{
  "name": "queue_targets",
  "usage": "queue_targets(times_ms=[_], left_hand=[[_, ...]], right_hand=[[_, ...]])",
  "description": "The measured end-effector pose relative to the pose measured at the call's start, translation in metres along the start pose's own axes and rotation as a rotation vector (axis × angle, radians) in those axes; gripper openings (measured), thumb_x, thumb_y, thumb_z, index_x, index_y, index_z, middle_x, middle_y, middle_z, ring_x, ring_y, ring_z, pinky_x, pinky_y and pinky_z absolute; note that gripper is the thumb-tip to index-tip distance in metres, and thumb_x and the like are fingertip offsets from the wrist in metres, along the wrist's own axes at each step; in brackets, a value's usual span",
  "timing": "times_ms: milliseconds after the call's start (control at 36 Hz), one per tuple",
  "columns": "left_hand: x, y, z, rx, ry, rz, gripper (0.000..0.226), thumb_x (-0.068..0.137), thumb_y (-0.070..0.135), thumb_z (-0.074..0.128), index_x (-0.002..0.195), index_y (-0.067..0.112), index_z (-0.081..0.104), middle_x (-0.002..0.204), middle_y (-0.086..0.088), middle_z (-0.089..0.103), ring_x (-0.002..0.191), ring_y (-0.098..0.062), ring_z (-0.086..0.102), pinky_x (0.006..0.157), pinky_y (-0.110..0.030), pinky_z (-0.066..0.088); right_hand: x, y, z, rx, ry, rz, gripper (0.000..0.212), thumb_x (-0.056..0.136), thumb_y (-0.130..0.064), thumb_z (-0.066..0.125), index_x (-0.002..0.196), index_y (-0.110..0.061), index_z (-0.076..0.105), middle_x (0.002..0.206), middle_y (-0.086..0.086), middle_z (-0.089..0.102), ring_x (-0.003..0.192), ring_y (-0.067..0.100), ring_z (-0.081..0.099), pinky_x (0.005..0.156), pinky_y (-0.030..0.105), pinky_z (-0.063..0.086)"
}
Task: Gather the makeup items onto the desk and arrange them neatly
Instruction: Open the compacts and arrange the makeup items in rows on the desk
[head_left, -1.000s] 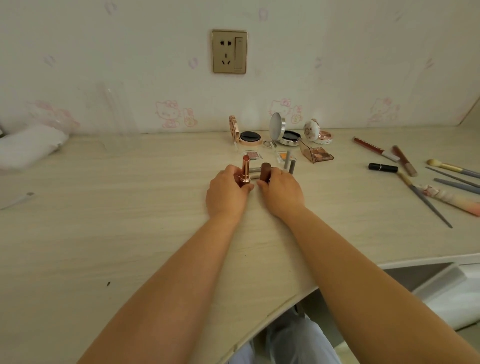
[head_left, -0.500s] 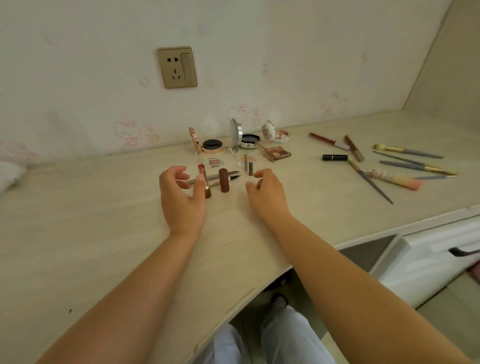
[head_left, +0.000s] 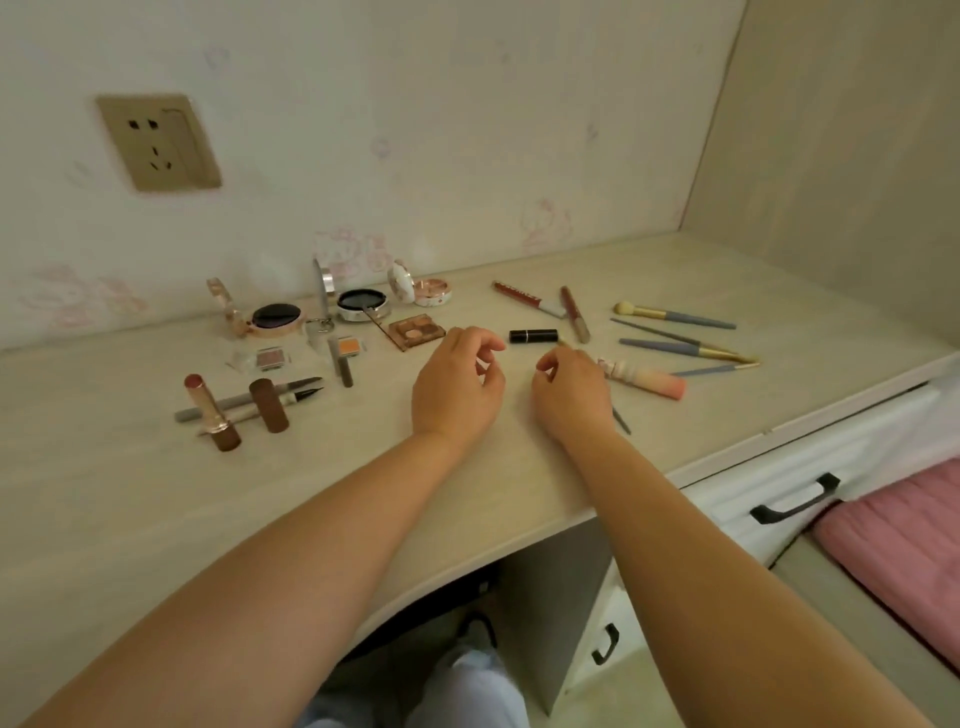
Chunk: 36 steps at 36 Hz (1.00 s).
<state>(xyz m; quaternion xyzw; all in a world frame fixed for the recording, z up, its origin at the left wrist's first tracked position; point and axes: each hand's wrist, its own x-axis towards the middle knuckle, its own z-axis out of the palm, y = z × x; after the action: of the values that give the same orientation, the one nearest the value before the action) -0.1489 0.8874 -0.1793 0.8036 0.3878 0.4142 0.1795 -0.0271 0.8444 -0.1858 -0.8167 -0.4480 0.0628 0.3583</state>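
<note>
While your half-curled, empty left hand (head_left: 457, 384) and right hand (head_left: 569, 395) hover, black lipstick (head_left: 533, 335) lies crosswise just beyond, between them, slightly nearer your right.

matt pale wood-grain desk (head_left: 130, 493); glossy black lipstick tube (head_left: 533, 335); shiny metallic compact (head_left: 275, 318).

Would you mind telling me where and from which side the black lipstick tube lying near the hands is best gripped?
Grip the black lipstick tube across its middle, coming from above. It lies flat, a short round cylinder, so thumb and finger can pinch its near and far sides. The right hand, empty and close, probably suits best.
</note>
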Motion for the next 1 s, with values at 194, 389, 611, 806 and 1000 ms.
queue_targets(times_ms=[194, 389, 611, 806, 1000], left_hand=[[0.039, -0.006, 0.043, 0.122, -0.105, -0.039, 0.030, 0.086, 0.015, 0.058, 0.116, 0.018, 0.057, 0.114, -0.005, 0.054, 0.104, -0.022, 0.050, 0.087, -0.034, 0.043], [0.067, -0.016, 0.065, 0.312, -0.215, -0.082, 0.041, 0.089, 0.034, 0.057, 0.129, 0.023, 0.051, 0.131, -0.002, 0.047, 0.120, -0.026, 0.039, 0.092, -0.037, 0.040], [0.071, -0.018, 0.064, 0.203, -0.205, -0.146, 0.021, 0.088, 0.031, 0.059, 0.107, 0.024, 0.064, 0.112, -0.003, 0.060, 0.105, -0.024, 0.053, 0.084, -0.037, 0.044], [0.043, -0.017, 0.037, 0.071, -0.139, -0.108, 0.018, 0.083, 0.031, 0.064, 0.101, 0.027, 0.066, 0.097, 0.006, 0.069, 0.087, -0.013, 0.063, 0.078, -0.034, 0.050], [0.008, -0.034, -0.016, -0.163, -0.026, -0.196, 0.012, 0.081, 0.021, 0.069, 0.091, 0.028, 0.067, 0.085, 0.016, 0.065, 0.077, 0.005, 0.058, 0.073, -0.008, 0.043]], right_hand=[[0.030, 0.017, -0.003, -0.066, 0.032, 0.033, 0.021, 0.091, -0.011, 0.045, 0.109, -0.014, 0.056, 0.121, 0.007, 0.053, 0.110, 0.025, 0.050, 0.088, 0.034, 0.042], [0.050, 0.023, 0.006, -0.166, 0.061, -0.032, 0.022, 0.090, -0.009, 0.044, 0.111, -0.014, 0.049, 0.120, 0.008, 0.054, 0.107, 0.027, 0.051, 0.081, 0.031, 0.039], [0.052, 0.025, 0.007, -0.190, 0.067, -0.139, 0.025, 0.092, -0.016, 0.046, 0.117, -0.021, 0.048, 0.118, 0.005, 0.053, 0.102, 0.026, 0.054, 0.072, 0.031, 0.036], [0.038, 0.012, 0.007, -0.285, 0.075, -0.428, 0.031, 0.094, -0.021, 0.046, 0.123, -0.020, 0.057, 0.112, 0.003, 0.057, 0.106, 0.022, 0.049, 0.077, 0.028, 0.035], [0.015, -0.016, 0.015, -0.144, 0.083, -0.486, 0.025, 0.084, -0.029, 0.065, 0.105, -0.018, 0.068, 0.102, 0.002, 0.053, 0.098, 0.020, 0.044, 0.076, 0.023, 0.030]])
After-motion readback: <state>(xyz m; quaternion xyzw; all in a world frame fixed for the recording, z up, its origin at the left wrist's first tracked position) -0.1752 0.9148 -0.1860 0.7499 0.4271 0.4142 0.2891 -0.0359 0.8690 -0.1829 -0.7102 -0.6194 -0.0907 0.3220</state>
